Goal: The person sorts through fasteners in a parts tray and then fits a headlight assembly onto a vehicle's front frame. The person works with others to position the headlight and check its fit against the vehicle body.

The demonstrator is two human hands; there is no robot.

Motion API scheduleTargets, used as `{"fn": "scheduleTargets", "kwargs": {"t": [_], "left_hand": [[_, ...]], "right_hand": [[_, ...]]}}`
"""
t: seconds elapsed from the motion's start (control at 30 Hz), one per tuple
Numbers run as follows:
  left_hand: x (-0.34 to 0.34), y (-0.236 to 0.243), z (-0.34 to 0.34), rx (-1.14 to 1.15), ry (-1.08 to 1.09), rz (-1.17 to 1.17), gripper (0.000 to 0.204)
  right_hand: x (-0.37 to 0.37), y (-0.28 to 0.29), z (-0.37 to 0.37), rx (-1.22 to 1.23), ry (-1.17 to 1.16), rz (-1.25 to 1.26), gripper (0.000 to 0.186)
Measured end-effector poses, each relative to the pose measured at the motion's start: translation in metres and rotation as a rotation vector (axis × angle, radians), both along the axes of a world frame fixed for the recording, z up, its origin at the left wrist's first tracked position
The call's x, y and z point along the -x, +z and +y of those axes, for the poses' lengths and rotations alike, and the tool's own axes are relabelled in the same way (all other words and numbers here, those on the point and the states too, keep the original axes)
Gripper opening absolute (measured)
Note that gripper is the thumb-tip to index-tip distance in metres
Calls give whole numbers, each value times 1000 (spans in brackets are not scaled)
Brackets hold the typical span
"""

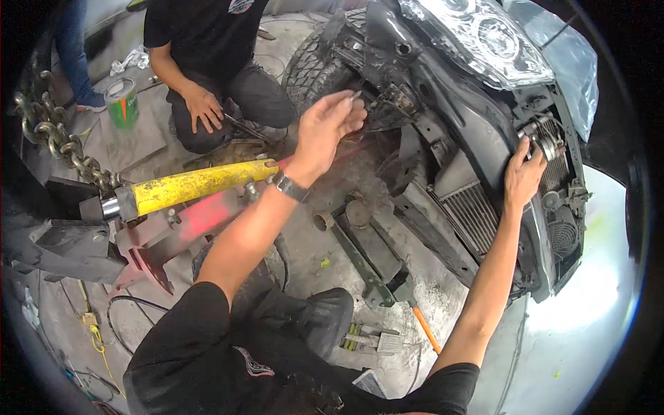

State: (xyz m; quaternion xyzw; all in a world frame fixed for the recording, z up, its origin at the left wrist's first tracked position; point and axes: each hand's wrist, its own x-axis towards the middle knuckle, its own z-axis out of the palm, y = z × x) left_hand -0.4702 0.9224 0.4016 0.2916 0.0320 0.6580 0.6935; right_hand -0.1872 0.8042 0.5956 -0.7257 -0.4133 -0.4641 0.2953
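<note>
My left hand [330, 131] is raised beside the exposed front end of a vehicle. Its fingers are pinched, and a small shiny piece shows at the fingertips, too small to name. With my right hand [523, 178] I grip the edge of the black bumper beam [477, 131], fingers curled over it. Right by those fingertips sits a round metal part [550, 144]. Behind the beam are a finned radiator [470, 214] and a clear headlight [484, 34].
A yellow hydraulic cylinder [200, 185] on a red frame [200, 225] lies left, with a heavy chain [62, 142]. A floor jack [370, 259] stands below the vehicle. Another person [207, 69] kneels by the tyre [311, 66], near a green can [122, 104].
</note>
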Motion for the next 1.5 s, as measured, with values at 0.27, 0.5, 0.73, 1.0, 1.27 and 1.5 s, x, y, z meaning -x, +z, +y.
{"fn": "scheduleTargets", "kwargs": {"t": [0.27, 0.5, 0.73, 1.0, 1.27, 1.5], "left_hand": [[7, -2, 15, 92, -81, -150, 23], [-2, -33, 15, 113, -137, -162, 21], [-61, 30, 108, 2, -327, -43, 22], [-104, 112, 194, -380, -212, 268, 25], [-143, 120, 230, -424, -692, 125, 27], [-147, 125, 238, -963, 229, 818, 25]], "right_hand": [[12, -3, 2, 119, -91, 94, 59], [12, -4, 1, 119, -96, 102, 61], [4, -1, -2, 105, -124, 85, 60], [1, -3, 1, 130, -83, 49, 49], [1, 1, -14, 90, -103, 6, 45], [4, -3, 0, 93, -99, 26, 47]]}}
